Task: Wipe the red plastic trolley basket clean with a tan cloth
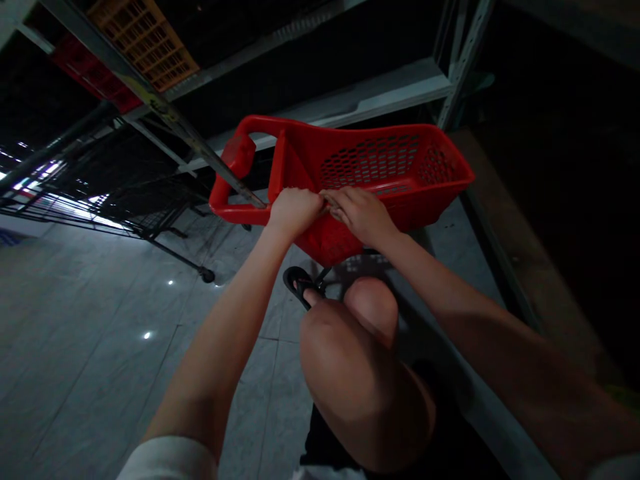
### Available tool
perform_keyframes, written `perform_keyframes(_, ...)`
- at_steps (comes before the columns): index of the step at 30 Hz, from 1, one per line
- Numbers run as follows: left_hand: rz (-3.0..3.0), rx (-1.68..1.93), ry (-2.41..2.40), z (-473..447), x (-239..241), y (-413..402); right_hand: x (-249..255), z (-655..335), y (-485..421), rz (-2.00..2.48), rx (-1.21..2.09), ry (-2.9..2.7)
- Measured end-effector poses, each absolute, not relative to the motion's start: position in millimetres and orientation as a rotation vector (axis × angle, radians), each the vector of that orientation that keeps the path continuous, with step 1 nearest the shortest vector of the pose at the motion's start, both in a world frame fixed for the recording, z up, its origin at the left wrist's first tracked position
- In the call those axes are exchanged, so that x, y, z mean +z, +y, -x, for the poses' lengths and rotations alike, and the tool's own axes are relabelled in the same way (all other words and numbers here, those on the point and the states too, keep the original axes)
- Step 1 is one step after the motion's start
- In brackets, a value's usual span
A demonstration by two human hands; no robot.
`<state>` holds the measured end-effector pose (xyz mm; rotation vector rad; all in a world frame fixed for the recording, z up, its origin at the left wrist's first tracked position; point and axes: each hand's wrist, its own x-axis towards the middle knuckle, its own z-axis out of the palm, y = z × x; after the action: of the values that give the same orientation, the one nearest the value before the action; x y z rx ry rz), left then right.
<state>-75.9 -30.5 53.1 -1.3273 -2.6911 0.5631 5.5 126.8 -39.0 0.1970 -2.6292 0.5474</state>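
Observation:
A red plastic shopping cart point(395, 163) with a perforated basket stands in front of me, its looped handle point(235, 160) at the left. My left hand point(295, 208) is closed over the basket's near rim. My right hand point(360, 212) rests right beside it on the same rim, fingers curled down over the edge. The two hands touch at the fingertips. Whether anything small lies between the fingers is hidden. My bent knees point(350, 347) and a foot in a black sandal point(300, 283) are just below the cart.
Metal shelving point(380, 93) runs behind the cart, with an orange crate point(150, 40) and a red crate point(95, 73) above left. A black wire rack on wheels point(130, 193) stands at the left. Grey tiled floor point(90, 347) spreads left; a dark low shelf point(550, 200) lies right.

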Motion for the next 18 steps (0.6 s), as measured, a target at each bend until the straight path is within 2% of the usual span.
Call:
perform_keyframes(10,1.340,0.519,-2.699,75.1,52.6,-27.9,-78.8,-49.8,258.5,0.057,0.430,-2.615)
perform_keyframes(14,1.329,0.484,-2.691,71.2,48.4,-18.5,-70.6,-38.7,230.8,0.094,0.439,-2.614)
perform_keyframes(18,1.345,0.449,-2.666,68.4,45.7,-9.7,-45.5,-11.1,163.2,-0.121,0.558,-2.618)
